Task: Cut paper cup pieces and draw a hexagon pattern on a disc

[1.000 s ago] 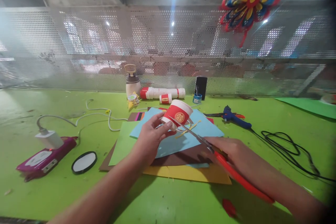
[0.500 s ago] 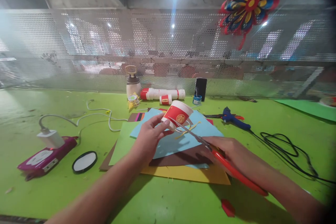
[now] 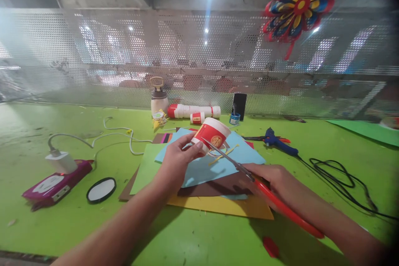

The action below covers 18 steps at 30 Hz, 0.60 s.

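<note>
My left hand (image 3: 179, 156) is closed around the base end of a red and white paper cup (image 3: 212, 135), which is tilted with its rim towards the upper right. In my right hand (image 3: 269, 174) are scissors with red handles (image 3: 283, 205). Their blades reach up and left to the side of the cup, over its red band; whether they cut into the wall I cannot tell. Beneath both hands lies a stack of coloured sheets, with a light blue sheet (image 3: 202, 174) on top. Thin yellow strips (image 3: 222, 156) rest on it, just below the cup.
A blue glue gun (image 3: 280, 143) with a coiled black cord lies at right. On the left are a purple power strip (image 3: 57, 183) with a white charger and a round black-rimmed disc (image 3: 101, 190). Behind stand a spray bottle (image 3: 159, 102), a white-red roll (image 3: 195, 111) and a phone (image 3: 239, 106).
The scissors have shifted very slightly down and right at the handles, and the cup has turned a little. Both hands keep their hold.
</note>
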Motion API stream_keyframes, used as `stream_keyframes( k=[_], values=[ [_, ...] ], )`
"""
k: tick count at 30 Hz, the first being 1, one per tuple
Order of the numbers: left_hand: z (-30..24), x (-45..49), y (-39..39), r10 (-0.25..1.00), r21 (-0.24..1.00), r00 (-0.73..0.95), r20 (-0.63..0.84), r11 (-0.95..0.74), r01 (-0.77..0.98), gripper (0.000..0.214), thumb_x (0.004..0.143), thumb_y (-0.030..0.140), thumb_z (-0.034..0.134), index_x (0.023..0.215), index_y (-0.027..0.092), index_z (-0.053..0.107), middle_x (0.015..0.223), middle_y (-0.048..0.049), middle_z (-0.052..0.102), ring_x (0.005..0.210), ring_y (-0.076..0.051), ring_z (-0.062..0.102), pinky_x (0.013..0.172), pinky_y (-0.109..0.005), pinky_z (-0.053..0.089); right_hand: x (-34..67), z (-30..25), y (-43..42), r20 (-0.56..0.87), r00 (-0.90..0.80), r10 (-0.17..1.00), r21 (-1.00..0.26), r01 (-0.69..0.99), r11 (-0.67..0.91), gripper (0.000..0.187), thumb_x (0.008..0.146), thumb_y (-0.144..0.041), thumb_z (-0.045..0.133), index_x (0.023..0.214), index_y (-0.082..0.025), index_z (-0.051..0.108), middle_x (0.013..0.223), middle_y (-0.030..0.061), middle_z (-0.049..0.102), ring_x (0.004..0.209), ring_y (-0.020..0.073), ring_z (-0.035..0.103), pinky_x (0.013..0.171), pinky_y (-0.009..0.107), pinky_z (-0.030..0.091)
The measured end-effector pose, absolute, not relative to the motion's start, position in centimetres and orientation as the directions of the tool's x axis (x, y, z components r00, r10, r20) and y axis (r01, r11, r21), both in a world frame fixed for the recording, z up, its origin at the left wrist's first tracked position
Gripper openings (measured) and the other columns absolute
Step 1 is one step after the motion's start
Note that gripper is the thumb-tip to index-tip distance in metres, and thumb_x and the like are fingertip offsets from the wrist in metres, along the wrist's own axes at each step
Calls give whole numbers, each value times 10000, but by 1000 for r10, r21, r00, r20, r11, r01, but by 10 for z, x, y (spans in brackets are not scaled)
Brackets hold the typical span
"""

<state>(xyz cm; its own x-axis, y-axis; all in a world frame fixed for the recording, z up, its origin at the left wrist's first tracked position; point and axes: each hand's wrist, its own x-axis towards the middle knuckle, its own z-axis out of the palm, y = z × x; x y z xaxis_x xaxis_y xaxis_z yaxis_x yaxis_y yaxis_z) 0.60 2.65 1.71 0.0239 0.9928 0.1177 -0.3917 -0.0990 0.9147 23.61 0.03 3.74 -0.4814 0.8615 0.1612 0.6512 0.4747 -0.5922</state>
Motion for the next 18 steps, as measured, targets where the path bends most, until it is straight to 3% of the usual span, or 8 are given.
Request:
stream_keyframes(
  k=[6, 13, 18],
  values=[
    [20, 5, 27, 994, 909, 25, 110, -90, -406, 424, 674, 280, 790, 1052, 106, 707, 1026, -142, 713, 856, -222, 660, 804, -358, 510, 237, 32, 8, 147, -549, 823, -599, 613, 516, 275, 904, -377, 511, 956, -196, 711, 936, 39, 724, 868, 247, 652, 775, 335, 514],
    [17, 6, 26, 996, 922, 58, 68, -40, -384, 485, 670, 274, 796, 1126, 145, 692, 933, -123, 737, 790, -230, 681, 740, -361, 516, 239, 24, 8, 151, -584, 798, -621, 572, 536, 265, 915, -360, 511, 987, -185, 696, 888, 42, 718, 821, 201, 654, 768, 292, 534],
    [17, 7, 26, 995, 918, 57, 77, -48, -395, 512, 659, 276, 806, 1140, 155, 680, 973, -122, 736, 875, -258, 680, 746, -356, 516, 238, 26, 6, 140, -571, 809, -627, 581, 519, 257, 897, -380, 544, 981, -198, 705, 819, 37, 708, 818, 214, 658, 779, 315, 540]
  ],
)
